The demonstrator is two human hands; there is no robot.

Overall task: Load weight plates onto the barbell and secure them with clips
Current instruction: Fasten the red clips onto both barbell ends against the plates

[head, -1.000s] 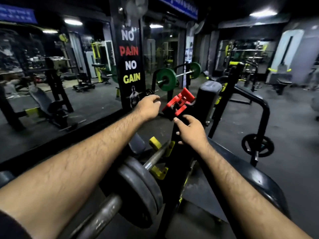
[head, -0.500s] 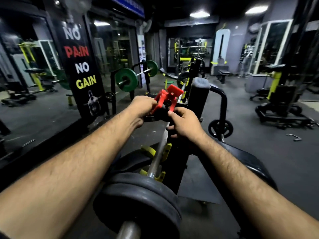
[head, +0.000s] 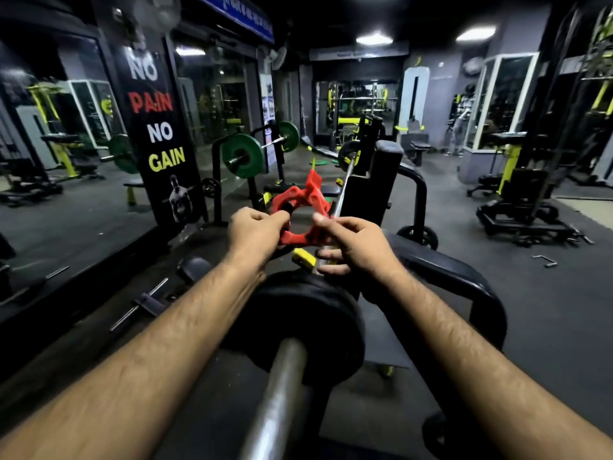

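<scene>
Both hands, left hand [head: 255, 232] and right hand [head: 356, 245], are pinching a red clip [head: 300, 215] beyond the black plates [head: 298, 313]; the barbell sleeve [head: 278, 400] is pointing back toward the viewer.

1. A black bench rack [head: 360, 190] stands on the dark rubber gym floor [head: 547, 310] and carries the barbell [head: 282, 393], with yellow hooks [head: 303, 257] beside the bar.
2. Black weight plates [head: 315, 313] sit on the near sleeve of the barbell.
3. A small black plate [head: 418, 236] hangs on the rack's side peg.
4. Loose metal bars [head: 544, 260] lie on the floor to the right.
5. Another bar [head: 139, 303] lies on the floor at left.
</scene>
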